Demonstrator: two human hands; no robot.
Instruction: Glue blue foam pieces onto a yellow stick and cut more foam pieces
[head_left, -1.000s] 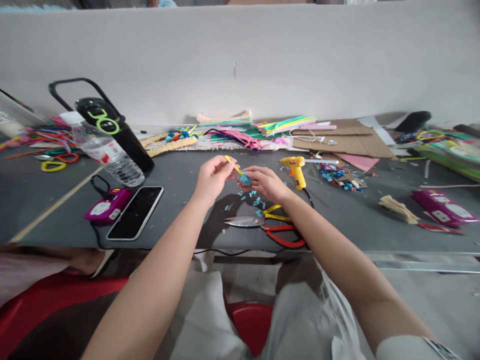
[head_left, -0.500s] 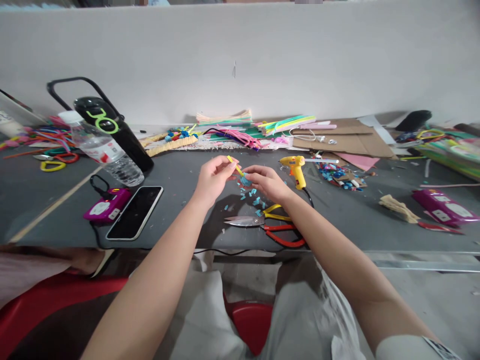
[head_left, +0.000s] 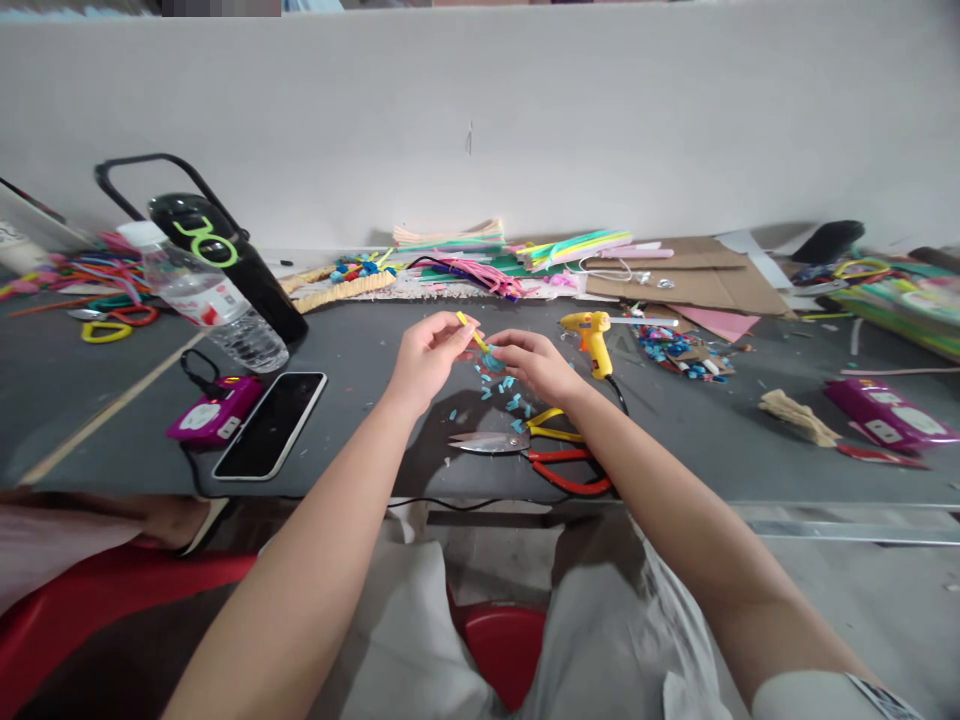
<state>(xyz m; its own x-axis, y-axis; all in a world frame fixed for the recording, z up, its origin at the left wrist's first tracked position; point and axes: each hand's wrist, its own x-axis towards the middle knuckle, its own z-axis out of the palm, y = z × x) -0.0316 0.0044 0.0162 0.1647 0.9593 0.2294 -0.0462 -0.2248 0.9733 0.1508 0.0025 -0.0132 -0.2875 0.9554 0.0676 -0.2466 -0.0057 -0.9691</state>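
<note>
Between finger and thumb, my left hand [head_left: 429, 352] pinches a thin yellow strip [head_left: 474, 331], which slants down toward my other hand. My right hand [head_left: 534, 361] is closed on a small light-blue piece [head_left: 493, 359], its kind too small to make out; the strip's lower end meets it or lies just beside it. Under both hands several short blue snippets [head_left: 513, 402] are scattered on the grey table [head_left: 360, 420]. Scissors [head_left: 495, 442] with one yellow and one red handle lie below them, partly behind my right forearm. A yellow glue gun [head_left: 594, 340] lies right of my right hand.
To the left are a water bottle [head_left: 217, 305], a black flask [head_left: 229, 265], a phone [head_left: 271, 425] and a purple power box [head_left: 216, 412]. Pipe cleaners [head_left: 577, 250] and cardboard [head_left: 697, 275] line the wall. Another purple box [head_left: 889, 413] sits at the right. A cord runs along the front edge.
</note>
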